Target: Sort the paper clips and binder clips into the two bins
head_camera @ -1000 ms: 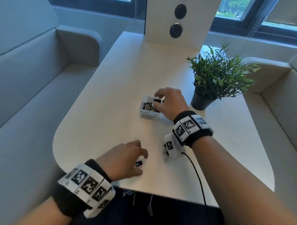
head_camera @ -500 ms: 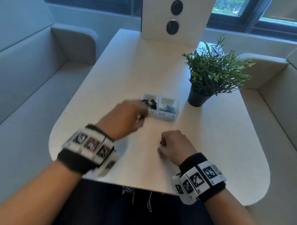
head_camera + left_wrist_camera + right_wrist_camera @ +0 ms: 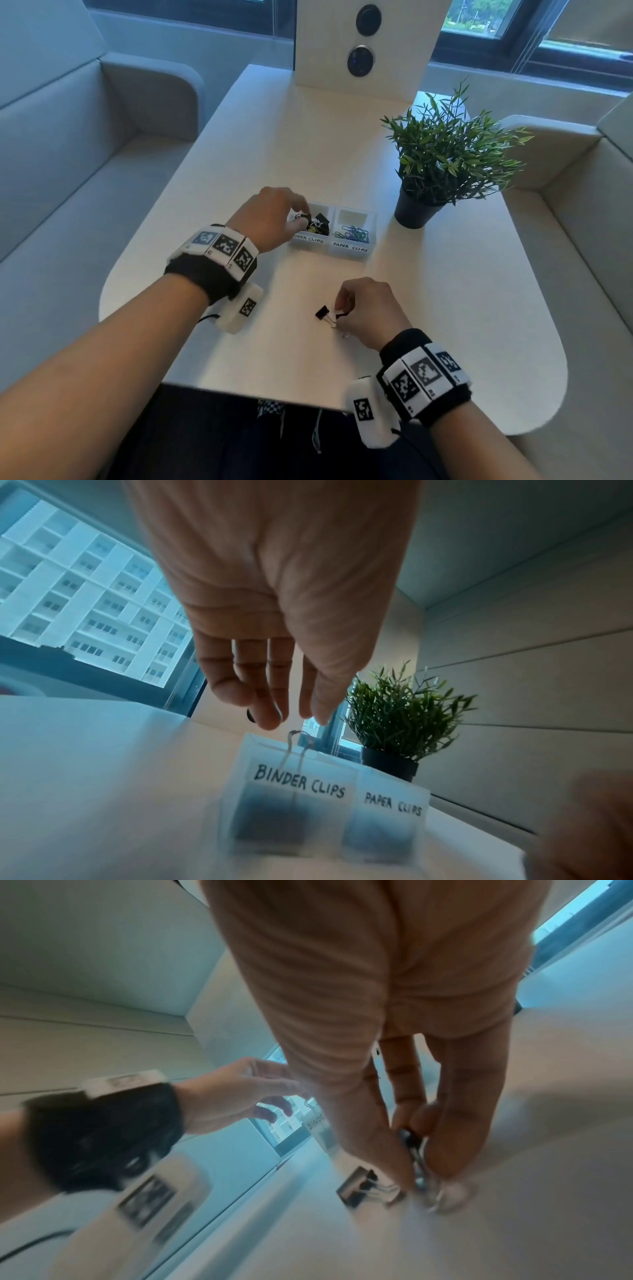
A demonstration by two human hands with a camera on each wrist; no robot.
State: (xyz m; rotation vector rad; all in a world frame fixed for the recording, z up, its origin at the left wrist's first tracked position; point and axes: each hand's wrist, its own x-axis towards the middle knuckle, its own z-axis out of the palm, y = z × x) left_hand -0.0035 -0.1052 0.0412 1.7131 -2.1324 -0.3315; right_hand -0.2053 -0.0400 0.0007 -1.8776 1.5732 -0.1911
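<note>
Two small clear bins stand side by side mid-table. The left bin (image 3: 308, 240) (image 3: 298, 780) is labelled BINDER CLIPS and holds black clips. The right bin (image 3: 351, 248) (image 3: 390, 802) is labelled PAPER CLIPS and holds coloured paper clips (image 3: 352, 234). My left hand (image 3: 301, 219) (image 3: 294, 721) hovers over the binder bin with its fingers loose. A binder clip (image 3: 294, 739) sits just below the fingertips, its wire handles at the rim. Nearer me, my right hand (image 3: 342, 310) (image 3: 416, 1139) pinches a binder clip (image 3: 411, 1137) at the tabletop. Another black binder clip (image 3: 322, 312) (image 3: 358, 1185) lies just left of it.
A potted green plant (image 3: 445, 154) stands right of the bins. A white upright panel (image 3: 363, 44) with two round sockets rises at the table's far end. Grey sofas (image 3: 68, 154) flank the white table (image 3: 239, 342) on both sides.
My left hand left the near table edge with a clip and went forward to the binder bin. My right hand drew back from the bins to the near table and pinched a clip.
</note>
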